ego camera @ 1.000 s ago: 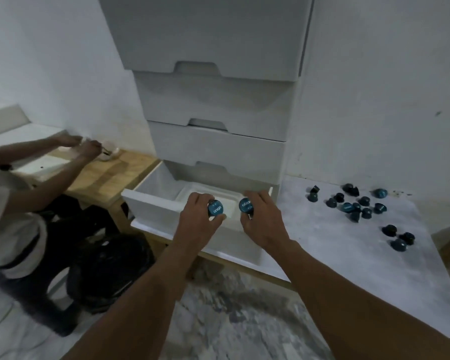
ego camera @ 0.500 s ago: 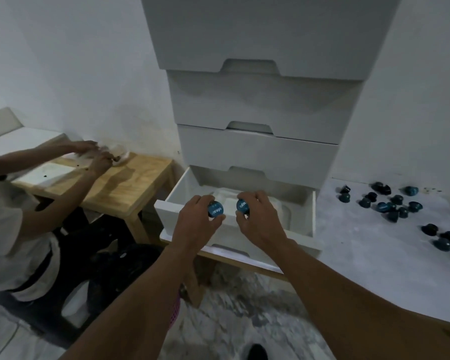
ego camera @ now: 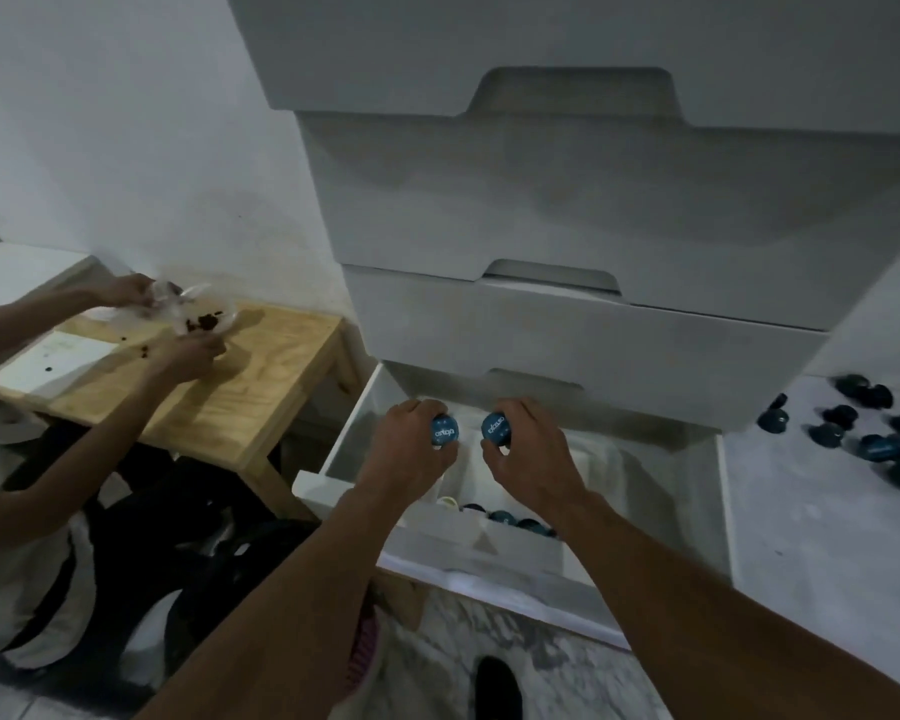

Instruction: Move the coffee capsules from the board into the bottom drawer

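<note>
The white bottom drawer (ego camera: pixel 720 511) of a tall cabinet is pulled out below me. Over its inside, my left hand (ego camera: pixel 409 452) is shut on a blue coffee capsule (ego camera: pixel 445 431) and my right hand (ego camera: pixel 528 452) is shut on another blue capsule (ego camera: pixel 495 428), both with their printed lids facing me. A few dark capsules (ego camera: pixel 502 517) lie inside the drawer near its front wall. Several more dark blue capsules (ego camera: pixel 874 433) are scattered on the grey board (ego camera: pixel 827 537) to the right.
Three shut drawers (ego camera: pixel 567 330) overhang the open one. To the left a wooden table (ego camera: pixel 250 387) stands where another person's hands (ego camera: pixel 188 350) handle a clear plastic bag. A dark bag (ego camera: pixel 188 553) lies on the marbled floor below.
The view has closed in and tilted down over the drawer. Both hands with their capsules moved from the drawer's front edge to above its inside; capsules lying inside now show.
</note>
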